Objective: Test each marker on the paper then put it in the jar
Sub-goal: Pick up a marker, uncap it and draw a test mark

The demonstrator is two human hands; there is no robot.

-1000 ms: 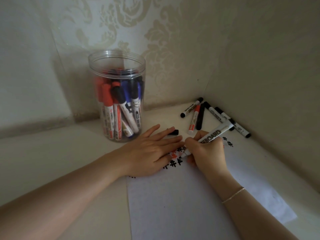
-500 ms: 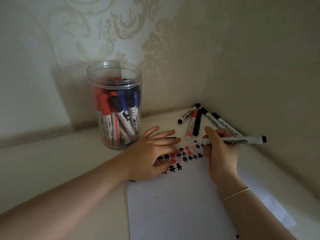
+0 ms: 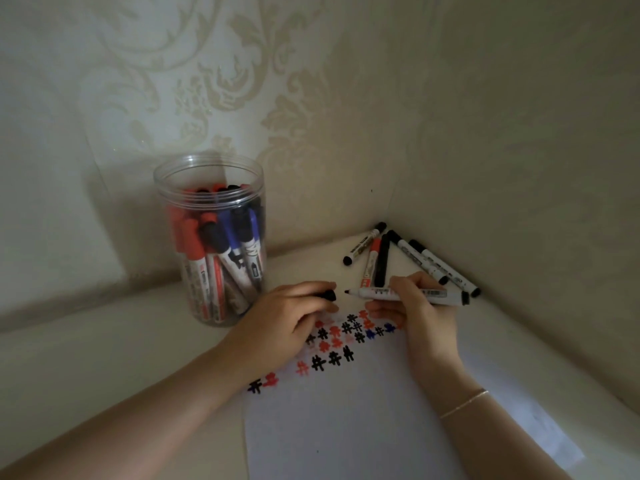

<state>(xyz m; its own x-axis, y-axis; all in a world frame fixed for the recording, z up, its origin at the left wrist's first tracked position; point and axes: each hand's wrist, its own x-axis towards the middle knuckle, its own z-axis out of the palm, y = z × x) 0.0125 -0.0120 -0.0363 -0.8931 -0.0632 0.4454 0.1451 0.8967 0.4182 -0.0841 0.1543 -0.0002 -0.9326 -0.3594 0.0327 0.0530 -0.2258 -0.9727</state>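
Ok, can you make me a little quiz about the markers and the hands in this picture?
1. True or false: the marker in the right hand has its cap on.
2. What does the left hand pinch? A) a black cap B) a red marker C) the jar's rim
3. Fill in: the jar stands to the ___ of the paper, with markers inside.

Key
1. False: its tip is bare and points at the cap.
2. A.
3. Left. Five loose markers lie in the corner behind the hands.
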